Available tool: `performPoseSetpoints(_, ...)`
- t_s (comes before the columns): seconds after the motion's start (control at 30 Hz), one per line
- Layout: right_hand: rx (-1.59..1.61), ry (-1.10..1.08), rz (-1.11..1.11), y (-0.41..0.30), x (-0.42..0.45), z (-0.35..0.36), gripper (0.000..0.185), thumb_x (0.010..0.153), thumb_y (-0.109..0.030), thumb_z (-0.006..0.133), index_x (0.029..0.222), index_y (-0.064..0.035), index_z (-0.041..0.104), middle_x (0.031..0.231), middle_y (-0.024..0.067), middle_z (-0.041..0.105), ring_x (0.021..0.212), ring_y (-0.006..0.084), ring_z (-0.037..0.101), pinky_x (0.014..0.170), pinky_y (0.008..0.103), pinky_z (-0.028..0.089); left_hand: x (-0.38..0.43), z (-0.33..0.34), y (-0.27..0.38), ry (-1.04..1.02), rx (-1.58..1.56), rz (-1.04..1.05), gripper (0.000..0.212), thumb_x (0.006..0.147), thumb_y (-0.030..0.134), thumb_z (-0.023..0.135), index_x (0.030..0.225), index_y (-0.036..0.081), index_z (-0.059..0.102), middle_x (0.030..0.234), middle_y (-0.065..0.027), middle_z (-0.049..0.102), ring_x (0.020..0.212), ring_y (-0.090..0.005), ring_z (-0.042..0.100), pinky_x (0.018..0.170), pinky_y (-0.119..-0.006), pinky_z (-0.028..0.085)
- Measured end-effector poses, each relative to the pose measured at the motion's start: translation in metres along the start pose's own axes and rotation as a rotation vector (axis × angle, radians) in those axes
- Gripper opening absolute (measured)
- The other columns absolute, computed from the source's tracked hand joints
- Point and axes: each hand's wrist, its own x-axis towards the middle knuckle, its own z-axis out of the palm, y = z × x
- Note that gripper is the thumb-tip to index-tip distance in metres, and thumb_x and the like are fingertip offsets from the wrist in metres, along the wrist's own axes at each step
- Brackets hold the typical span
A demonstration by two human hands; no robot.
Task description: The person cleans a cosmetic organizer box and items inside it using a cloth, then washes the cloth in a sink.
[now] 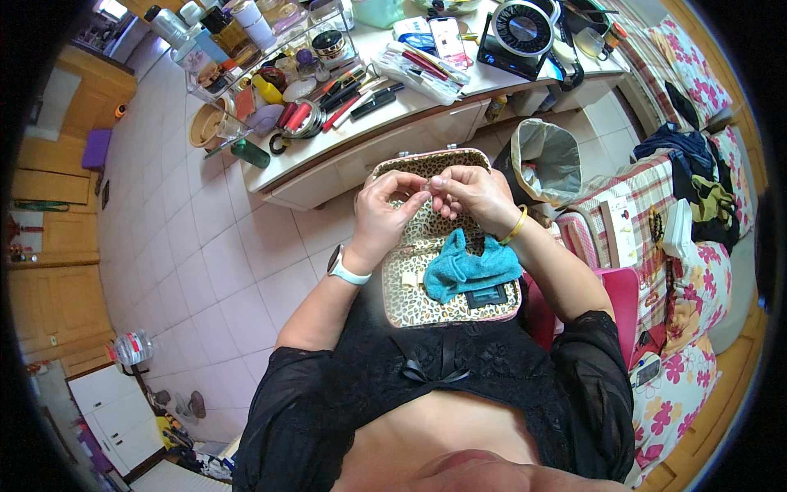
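My left hand (388, 200), with a white-strapped watch at the wrist, and my right hand (472, 189), with a yellow bangle, meet fingertip to fingertip. Between them is a tiny object (428, 186), too small to name. Both hands are above an open hinged case (399, 307) with leopard-print lining, which rests on my lap. Inside its near half lies a crumpled teal cloth (461, 270), partly over a small black-framed item (492, 296). My hands hide part of the case's far half.
Ahead stands a white table (276, 175) crowded with cosmetics, a clear pencil bag (424, 71), a phone (450, 43) and a small round fan (522, 31). A lined trash bin (544, 160) is at right, near a plaid-covered seat (645, 184) with clothes (701, 172) and floral cushions (701, 283).
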Motion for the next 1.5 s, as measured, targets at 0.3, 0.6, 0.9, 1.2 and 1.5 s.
performPoseSetpoints(0.3, -0.069, 0.011, -0.06, 0.003, 0.0, 0.001, 0.027, 0.092, -0.029, 0.056, 0.081, -0.0033, 0.058, 0.071, 0.0043, 0.063, 0.057, 0.0072, 0.058, 0.051, 0.0175, 0.046, -0.003, -0.002, -0.005, -0.025, -0.014, 0.011, 0.013, 0.076, 0.006, 0.07, 0.086, -0.001, 0.065, 0.079, -0.007, 0.065, 0.068, -0.0128, 0.063, 0.063, -0.025, 0.051)
performPoseSetpoints(0.6, 0.03, -0.004, -0.098, 0.004, 0.002, 0.001, 0.026, 0.091, -0.026, 0.057, 0.087, -0.0002, 0.06, 0.074, 0.0065, 0.063, 0.061, 0.0095, 0.06, 0.054, 0.0193, 0.05, -0.005, 0.0, 0.003, 0.02, 0.104, 0.129, 0.01, 0.076, 0.003, 0.069, 0.084, -0.001, 0.064, 0.079, -0.008, 0.064, 0.07, -0.0143, 0.062, 0.064, -0.024, 0.05)
performPoseSetpoints(0.9, 0.003, -0.001, -0.101, 0.005, 0.003, -0.001, 0.023, 0.09, -0.021, 0.059, 0.093, 0.001, 0.061, 0.078, 0.005, 0.063, 0.067, 0.0089, 0.06, 0.057, 0.0197, 0.05, -0.004, 0.003, 0.0, 0.029, 0.074, 0.137, 0.009, 0.076, 0.002, 0.068, 0.084, 0.0, 0.064, 0.078, -0.0076, 0.064, 0.068, -0.0153, 0.063, 0.063, -0.025, 0.051)
performPoseSetpoints(1.2, -0.052, 0.098, -0.168, -0.009, -0.004, 0.006, 0.017, 0.09, -0.017, 0.058, 0.093, -0.0001, 0.059, 0.088, 0.0078, 0.065, 0.072, 0.0092, 0.06, 0.058, 0.0202, 0.051, -0.009, -0.004, -0.011, 0.274, -0.143, 0.101, 0.012, 0.085, -0.002, 0.059, 0.097, 0.002, 0.058, 0.095, -0.0049, 0.061, 0.084, -0.0103, 0.058, 0.072, -0.022, 0.048)
performPoseSetpoints(1.5, -1.08, -0.191, -0.279, -0.017, -0.001, 0.013, 0.023, 0.074, -0.019, 0.066, 0.092, -0.0054, 0.063, 0.074, 0.0125, 0.063, 0.07, 0.0254, 0.064, 0.066, 0.0374, 0.05, -0.03, -0.043, -0.023, 0.373, -0.101, 0.011, 0.015, 0.09, 0.002, 0.053, 0.104, 0.002, 0.056, 0.1, -0.0058, 0.062, 0.085, -0.01, 0.058, 0.072, -0.022, 0.048)
